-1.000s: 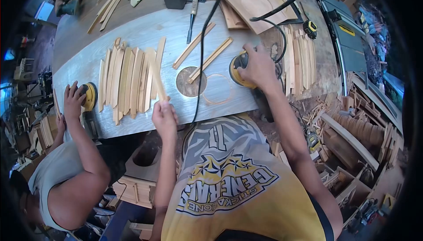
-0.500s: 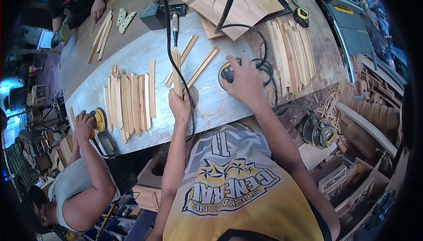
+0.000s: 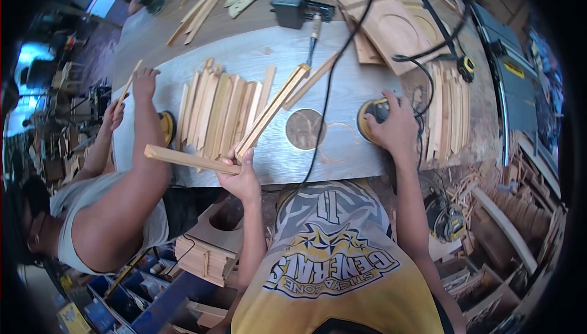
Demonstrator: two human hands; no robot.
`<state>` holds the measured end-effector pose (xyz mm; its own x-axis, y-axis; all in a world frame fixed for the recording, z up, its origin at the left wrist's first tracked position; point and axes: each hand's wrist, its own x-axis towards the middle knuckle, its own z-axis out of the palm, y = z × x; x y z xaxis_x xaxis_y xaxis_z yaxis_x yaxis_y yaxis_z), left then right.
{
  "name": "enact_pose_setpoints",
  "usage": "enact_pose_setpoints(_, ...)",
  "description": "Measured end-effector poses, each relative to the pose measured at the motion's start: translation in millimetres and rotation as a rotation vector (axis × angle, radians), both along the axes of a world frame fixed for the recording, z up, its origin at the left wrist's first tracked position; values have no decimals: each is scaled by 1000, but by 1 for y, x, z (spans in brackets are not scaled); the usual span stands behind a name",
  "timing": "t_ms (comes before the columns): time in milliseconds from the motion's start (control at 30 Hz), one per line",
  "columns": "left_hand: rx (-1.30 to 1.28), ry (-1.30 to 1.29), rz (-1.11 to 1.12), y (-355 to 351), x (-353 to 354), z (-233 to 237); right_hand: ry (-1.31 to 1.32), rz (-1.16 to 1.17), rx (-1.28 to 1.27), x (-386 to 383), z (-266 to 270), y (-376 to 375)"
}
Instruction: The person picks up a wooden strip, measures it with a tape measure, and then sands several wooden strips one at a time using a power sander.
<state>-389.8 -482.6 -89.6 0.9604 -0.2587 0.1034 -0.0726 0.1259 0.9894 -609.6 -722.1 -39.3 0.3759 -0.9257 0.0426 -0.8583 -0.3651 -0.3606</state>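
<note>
Wearing sleeveless jersey (image 3: pixel 342 302), yellow at chest, fading to grey with pale jagged stripes toward hem. Black neck trim (image 3: pixel 333 326). Printed with dark-outlined white "GENERALS" lettering (image 3: pixel 336 267), smaller "STICKALONE", star row (image 3: pixel 321 243), number 11 (image 3: pixel 327 212).

pale wood strip (image 3: pixel 189 158), near-horiz., left of ctr; longer wood strip (image 3: pixel 275 106) w/ darker line lengthwise, slanting up-right, mid-frame; yellow/blk sander (image 3: pixel 375 111), base down, right of ctr.
</note>
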Motion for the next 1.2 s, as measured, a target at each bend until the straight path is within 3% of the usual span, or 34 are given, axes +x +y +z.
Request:
enact_pose_setpoints(133,-157,-105,-38,14,8,24,8,4,18,2,0,-2)
enact_pose_setpoints(200,-258,-130,-98,17,7,35,-154,125,-295,0,-6,-3)
enact_pose_setpoints(233,-283,-146,-101,17,6,38,-152,127,-304,-1,-6,-1)
enact_pose_setpoints(300,-306,-146,-107,17,4,49,-434,238,-529,-4,-1,2)
enact_pose_setpoints(333,-322,-145,-120,16,1,52,-426,227,-544,-6,4,5)
enact_pose_setpoints(400,-293,-135,-181,23,2,53,-739,351,-218,-9,30,21)
enact_pose_setpoints(533,-63,-237,-226,18,-1,76,-1075,291,-507,-14,91,48)
enact_pose_setpoints(567,35,-313,-295,22,4,76,-1027,391,-542,-23,102,50)
enact_pose_setpoints(667,-122,-232,-550,1,-10,94,-675,604,-394,-24,149,61)
enact_pose_setpoints(700,-145,-211,-605,-11,-19,103,-654,558,-411,-30,146,68)
enact_pose_setpoints(767,-141,-197,-673,-32,-31,112,-321,549,-119,-42,129,71)
enact_pose_setpoints(867,-147,-93,-722,-65,-54,117,-308,556,-49,-87,107,59)
enact_pose_setpoints(933,-197,-171,-771,-85,-69,127,-666,360,-270,-131,74,38)
enact_pose_setpoints(1000,-419,146,-930,-95,-76,138,-666,-8,-396,-192,40,12)
enact_pose_setpoints(1033,-430,190,-825,-101,-87,145,-886,-386,-186,-216,23,0)
enact_pose_setpoints(1067,-426,181,-826,-108,-89,143,-791,-626,-214,-248,3,-29)
enact_pose_setpoints(1100,-412,195,-821,-109,-86,140,-576,-696,-327,-279,-13,-59)
enact_pose_setpoints(1200,-335,177,-771,-117,-92,131,-341,-718,-504,-348,-53,-139)
